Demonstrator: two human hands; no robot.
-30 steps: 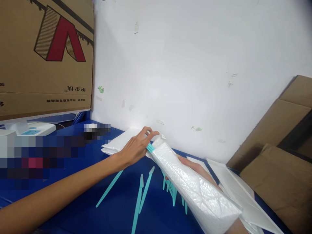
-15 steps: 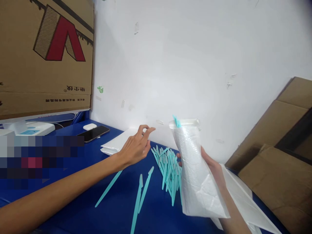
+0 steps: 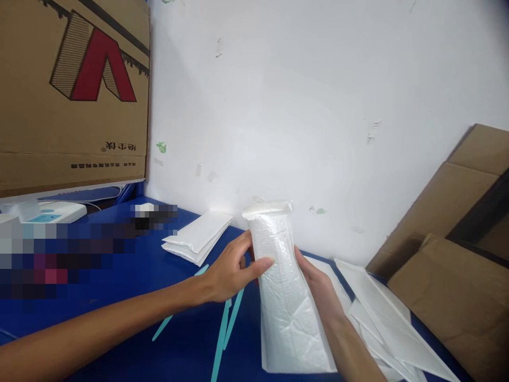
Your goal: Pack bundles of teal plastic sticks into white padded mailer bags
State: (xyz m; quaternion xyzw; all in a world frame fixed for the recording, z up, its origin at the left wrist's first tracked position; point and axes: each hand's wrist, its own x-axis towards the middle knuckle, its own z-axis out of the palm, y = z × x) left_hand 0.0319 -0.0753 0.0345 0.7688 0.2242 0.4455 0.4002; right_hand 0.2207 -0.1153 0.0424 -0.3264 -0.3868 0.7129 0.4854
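Note:
A white bubble mailer stands upright between my hands, its top end towards the wall. My left hand grips its left edge, thumb pressed on the front face and fingers behind. Along the right edge, my right hand holds it, with the fingers mostly hidden behind. No razor shows at the mailer's top. Loose teal eyebrow razors lie on the blue table: one razor is partly under my left forearm, and another razor lies beside a third just left of the mailer.
Folded white mailers lie on the table by the wall, and more flat mailers spread at the right. A large printed carton stands at the left above a white power strip. Brown cardboard leans at the right.
My left hand has come down and right onto the mailer. The mailer has moved left, now covering the razor pile, and the teal tip at its opening is no longer visible.

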